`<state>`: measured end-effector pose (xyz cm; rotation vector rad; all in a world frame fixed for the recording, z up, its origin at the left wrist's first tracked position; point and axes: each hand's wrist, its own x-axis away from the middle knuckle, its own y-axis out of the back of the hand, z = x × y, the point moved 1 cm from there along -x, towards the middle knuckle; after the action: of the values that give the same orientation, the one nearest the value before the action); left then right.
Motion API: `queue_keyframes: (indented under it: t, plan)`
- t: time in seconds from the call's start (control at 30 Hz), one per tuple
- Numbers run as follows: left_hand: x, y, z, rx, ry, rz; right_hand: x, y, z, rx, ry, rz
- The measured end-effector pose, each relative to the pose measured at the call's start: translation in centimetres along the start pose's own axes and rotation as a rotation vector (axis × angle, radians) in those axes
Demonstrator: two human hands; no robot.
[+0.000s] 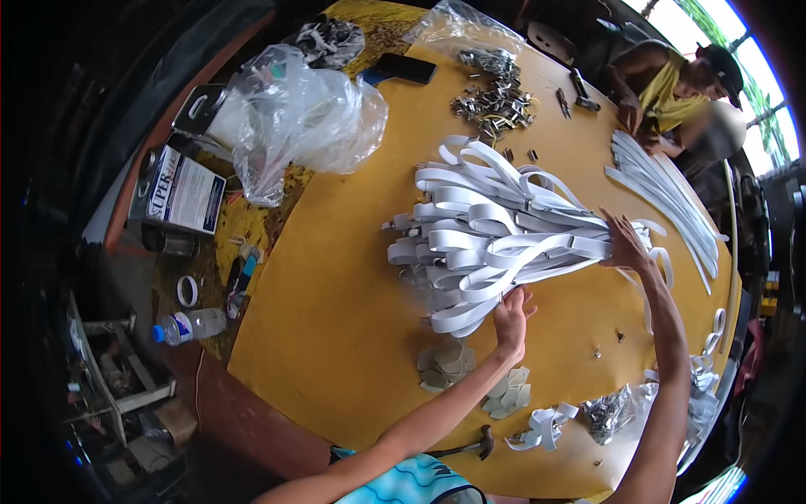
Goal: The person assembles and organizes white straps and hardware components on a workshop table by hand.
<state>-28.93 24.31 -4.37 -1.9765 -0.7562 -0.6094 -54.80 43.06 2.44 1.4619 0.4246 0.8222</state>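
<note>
A thick bundle of looped white straps (483,239) lies across the middle of the table, with small metal buckles showing among the loops. My right hand (625,243) is around the narrow right end of the bundle, its fingers over the top. Against the bundle's near edge is my left hand (510,326), palm turned up and fingers apart, touching the lowest loops. Whether its fingertips reach beneath the straps is hidden. Just nearer to me sit thin greyish plates (449,359) in loose piles.
Metal buckles (495,105) are heaped at the back. Flat white strips (672,197) lie at right, near a co-worker (672,88). Plastic bags (306,113), a tin (180,189) and a bottle (193,326) stand left. A hammer (485,443) and bagged metal parts (609,413) are close by.
</note>
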Motion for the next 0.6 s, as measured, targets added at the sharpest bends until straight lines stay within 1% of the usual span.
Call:
queue_keyframes:
  t: [0.17, 0.23, 0.3, 0.37, 0.4, 0.43, 0.5, 0.6]
  plan:
    - [-0.9, 1.9, -1.1, -0.007, -0.067, -0.045, -0.6, 0.1, 0.6, 0.008, -0.032, 0.006]
    - [-1.0, 2.1, -2.0, -0.063, -0.048, -0.024, -0.4, -0.3, 0.4, 0.070, -0.160, 0.049]
    - [-1.5, 2.0, -2.9, -0.035, -0.014, -0.040, 0.1, -0.5, 1.0, 0.086, -0.055, -0.073]
    - [-1.5, 2.0, -3.7, -0.008, -0.026, -0.065, 0.0, -0.5, 1.0, 0.015, -0.134, 0.028]
    - [-1.7, 2.2, -4.1, -0.011, -0.013, -0.059, -0.2, -0.7, 0.7, 0.013, -0.094, 0.091]
    - [-1.8, 2.5, -4.5, -0.019, 0.008, -0.051, 0.1, -1.2, 0.3, 0.013, -0.102, 0.095]
    - [-1.8, 2.6, -5.1, -0.033, 0.021, -0.046, 1.0, -1.0, 2.0, 0.003, -0.029, 0.065]
    - [-2.0, 3.0, -5.4, -0.076, 0.006, -0.019, 1.8, -1.2, 3.4, 0.003, -0.099, 0.065]
